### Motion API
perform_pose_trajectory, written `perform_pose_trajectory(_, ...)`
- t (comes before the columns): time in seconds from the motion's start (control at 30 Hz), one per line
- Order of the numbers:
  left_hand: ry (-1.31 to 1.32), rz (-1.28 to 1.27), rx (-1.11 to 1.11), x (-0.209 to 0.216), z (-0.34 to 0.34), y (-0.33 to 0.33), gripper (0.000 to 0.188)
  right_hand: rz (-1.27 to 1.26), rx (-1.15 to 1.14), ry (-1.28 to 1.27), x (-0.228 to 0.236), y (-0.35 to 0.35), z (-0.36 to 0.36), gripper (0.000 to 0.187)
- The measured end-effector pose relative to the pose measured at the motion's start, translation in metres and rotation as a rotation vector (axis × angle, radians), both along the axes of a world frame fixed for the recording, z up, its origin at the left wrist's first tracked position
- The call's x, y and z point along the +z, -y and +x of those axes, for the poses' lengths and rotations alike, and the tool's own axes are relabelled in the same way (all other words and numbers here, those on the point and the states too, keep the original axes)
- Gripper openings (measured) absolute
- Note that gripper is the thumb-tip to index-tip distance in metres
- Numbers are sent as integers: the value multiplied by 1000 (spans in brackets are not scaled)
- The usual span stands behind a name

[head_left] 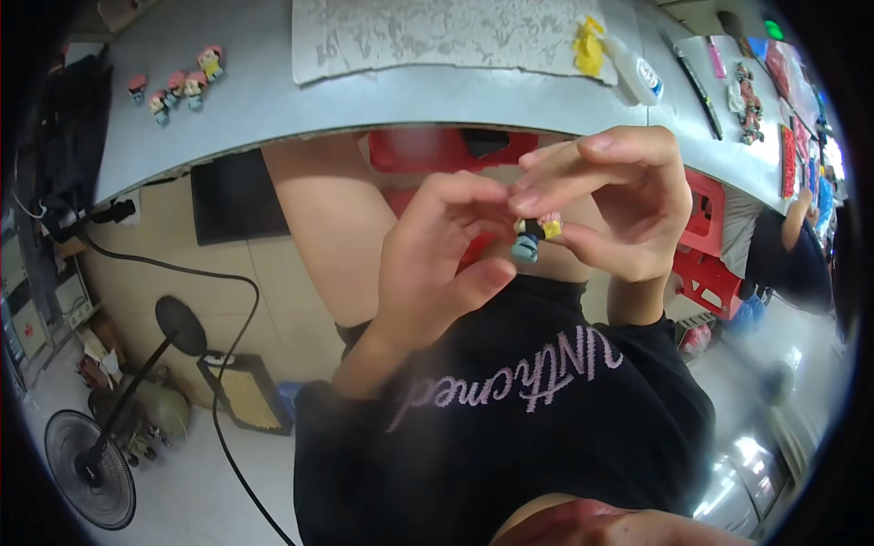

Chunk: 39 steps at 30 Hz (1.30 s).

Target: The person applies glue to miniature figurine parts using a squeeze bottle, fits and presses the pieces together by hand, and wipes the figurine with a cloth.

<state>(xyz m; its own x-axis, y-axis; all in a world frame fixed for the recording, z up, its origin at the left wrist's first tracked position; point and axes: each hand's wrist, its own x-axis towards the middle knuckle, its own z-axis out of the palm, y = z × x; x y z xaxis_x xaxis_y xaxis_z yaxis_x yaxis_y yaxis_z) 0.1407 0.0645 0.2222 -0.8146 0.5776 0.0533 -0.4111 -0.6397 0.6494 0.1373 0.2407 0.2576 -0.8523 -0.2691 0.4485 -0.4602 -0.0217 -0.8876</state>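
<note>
The small multicoloured figurine with a blue-grey base is between the person's 2 hands, tilted, above the lap and just on the near side of the smooth grey worktable. The bare right hand curls in from the right, its thumb and forefinger nearly together and apparently pinching the figurine's yellow and black part. The bare left hand is half open in a loose C, its thumb tip beside the base; whether it presses on the figurine, I cannot tell.

For good control, let 1 hand bear the piece and leave the other free to steady or turn it. The base looks the safest place to grip, since firm pressure on the narrower upper parts could mark or bend them. Light fingertip contact seems enough for something this small. Resting both wrists on the table's near edge would calm any shake, and working farther over the tabletop would catch a slip before the floor does.
</note>
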Motion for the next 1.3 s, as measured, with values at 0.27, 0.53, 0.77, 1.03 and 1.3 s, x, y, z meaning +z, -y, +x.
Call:
perform_pose_trajectory(0.27,99,-33,30,-12,8,-12,51,24,-122,15,-20,2,12,53)
perform_pose_trajectory(0.53,-4,-121,64,-10,7,-13,47,-36,-197,44,-29,6,21,50)
perform_pose_trajectory(0.77,-143,-208,172,-10,6,-16,47,-9,-148,-50,-31,1,16,47)
perform_pose_trajectory(1.03,-156,-240,160,-16,6,-12,45,76,-256,-162,-33,1,20,43)
perform_pose_trajectory(1.3,239,-34,6,-16,8,-13,42,216,-369,-6,-26,4,25,31)
